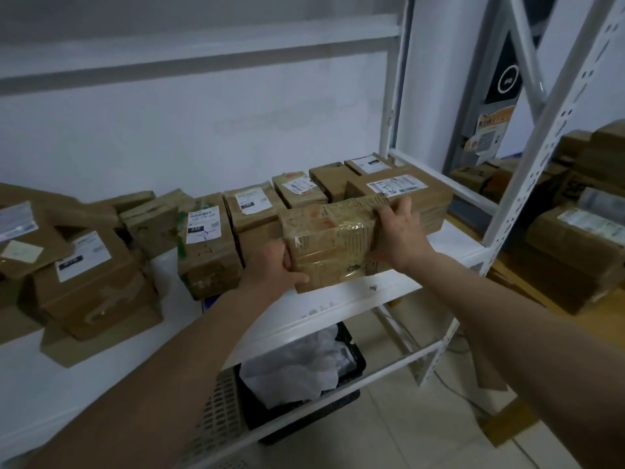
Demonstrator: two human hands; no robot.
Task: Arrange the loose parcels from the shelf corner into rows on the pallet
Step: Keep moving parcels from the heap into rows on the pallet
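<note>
A: Far left first: a loose heap of brown parcels (91,286) is seen tumbled on the white shelf (341,299), labels turned up at odd angles.

B: And next along, a tidier line is formed. A labelled box (206,245) marked 220 is stood upright, and a back row of parcels (297,189) is run along the wall toward the shelf's corner post.

A: Now the middle. The left hand (274,269) is clamped on the near left corner of a taped parcel (329,240), thumb laid over the front edge, fingers tucked under.

B: That taped parcel is held at the shelf's front edge, just ahead of the back row. Whether its base is touching the shelf board cannot be told.

A: The right hand (397,228) is wrapped over the parcel's far right end, fingers curled on top, so it is gripped from both sides.

B: Just behind that hand, a large labelled box (406,194) is seen. Below the shelf, a black crate (351,397) with white plastic wrap inside is parked on the floor.

A: Far right, more cartons (575,242) are stacked on a neighbouring rack.
</note>
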